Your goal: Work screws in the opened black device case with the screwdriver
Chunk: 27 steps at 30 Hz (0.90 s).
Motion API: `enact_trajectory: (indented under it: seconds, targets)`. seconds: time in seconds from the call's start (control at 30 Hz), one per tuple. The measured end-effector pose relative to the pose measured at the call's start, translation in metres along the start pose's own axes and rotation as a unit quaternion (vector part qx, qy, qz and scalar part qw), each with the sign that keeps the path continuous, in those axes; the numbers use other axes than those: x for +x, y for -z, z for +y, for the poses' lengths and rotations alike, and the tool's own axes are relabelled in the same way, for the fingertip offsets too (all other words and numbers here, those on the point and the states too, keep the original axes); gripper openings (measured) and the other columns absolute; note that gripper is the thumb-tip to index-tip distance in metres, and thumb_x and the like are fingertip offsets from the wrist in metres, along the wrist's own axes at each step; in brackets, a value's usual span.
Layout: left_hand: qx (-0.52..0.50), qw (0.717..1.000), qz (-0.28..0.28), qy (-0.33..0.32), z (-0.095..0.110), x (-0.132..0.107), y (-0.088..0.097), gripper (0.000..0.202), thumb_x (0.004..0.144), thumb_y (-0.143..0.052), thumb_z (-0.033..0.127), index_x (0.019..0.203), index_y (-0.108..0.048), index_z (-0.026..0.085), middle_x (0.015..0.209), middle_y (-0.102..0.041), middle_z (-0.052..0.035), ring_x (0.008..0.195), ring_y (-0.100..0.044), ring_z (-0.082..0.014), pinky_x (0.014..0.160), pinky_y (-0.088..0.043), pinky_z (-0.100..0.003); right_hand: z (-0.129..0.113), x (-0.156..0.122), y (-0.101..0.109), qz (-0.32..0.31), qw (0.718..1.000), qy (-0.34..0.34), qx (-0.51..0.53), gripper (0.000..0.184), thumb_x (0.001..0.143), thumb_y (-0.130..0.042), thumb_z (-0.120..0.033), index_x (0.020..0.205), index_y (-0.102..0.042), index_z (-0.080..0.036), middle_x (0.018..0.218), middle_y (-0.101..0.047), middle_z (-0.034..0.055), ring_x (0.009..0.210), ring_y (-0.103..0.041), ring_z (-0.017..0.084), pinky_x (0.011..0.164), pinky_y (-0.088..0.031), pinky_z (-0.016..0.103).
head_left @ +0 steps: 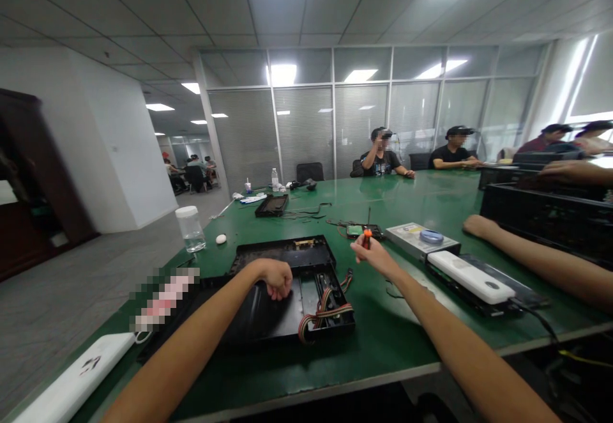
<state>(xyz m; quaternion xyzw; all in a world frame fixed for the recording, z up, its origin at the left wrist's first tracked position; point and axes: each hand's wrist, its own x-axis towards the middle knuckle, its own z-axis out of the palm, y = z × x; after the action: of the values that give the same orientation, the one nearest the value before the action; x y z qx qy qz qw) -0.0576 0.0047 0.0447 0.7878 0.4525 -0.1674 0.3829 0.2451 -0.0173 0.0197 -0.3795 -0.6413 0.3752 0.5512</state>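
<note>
While left hand is resting curled shut on open black chassis, right hand is gripping orange-handled screwdriver upright above green table.

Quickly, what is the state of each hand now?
Left hand: closed, resting on the black case.
Right hand: closed, holding a screwdriver.

No text legible anywhere. White box at near corner of bench bore dark logo mark, shape unreadable. Silver drive carried yellow-and-white sticker, print too small. Far bottle had label band, wording blurred. Seated person's black T-shirt showed pale print, not decipherable. Open black case and orange-handled screwdriver showed no readable marking. Patch beside case was pixelated.
</note>
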Motion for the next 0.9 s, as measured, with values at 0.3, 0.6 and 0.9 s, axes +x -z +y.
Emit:
enact_trajectory:
  seconds: [0.3,0.6,0.9]
  targets:
    - [0.073,0.942,0.316,-0.09,-0.011,-0.002,0.03,0.04,0.079,-0.041,0.049,0.069,-0.054,0.013,0.05,-0.053,0.0007,0.047,-0.05,-0.0096,0.051,-0.037,-0.019,-0.06,-0.098,-0.036,-0.294,0.819,0.191,-0.454,0.024,0.074,-0.053,-0.028,0.096,-0.055,-0.02,0.089,-0.059,0.0036,0.074,-0.055,0.015,0.064,-0.036,0.024]
    - [0.212,0.934,0.271,-0.1,-0.037,0.03,0.017,0.018,0.073,-0.056,0.033,0.073,-0.06,0.016,0.066,-0.057,0.0009,0.058,-0.05,-0.0096,0.052,-0.034,-0.017,-0.048,-0.141,-0.028,-0.259,0.793,0.168,-0.526,0.018,0.072,-0.049,-0.012,0.087,-0.05,-0.022,0.084,-0.057,0.0026,0.075,-0.053,0.017,0.063,-0.034,0.026]
    - [0.335,0.865,0.316,-0.199,-0.001,-0.011,0.037,0.013,0.071,-0.06,0.029,0.074,-0.062,0.017,0.077,-0.059,-0.004,0.076,-0.053,-0.0165,0.07,-0.036,-0.022,-0.029,-0.115,-0.028,-0.224,0.819,0.156,-0.505,0.015,0.072,-0.048,-0.012,0.084,-0.052,-0.019,0.085,-0.056,0.0035,0.078,-0.051,0.016,0.067,-0.036,0.025]
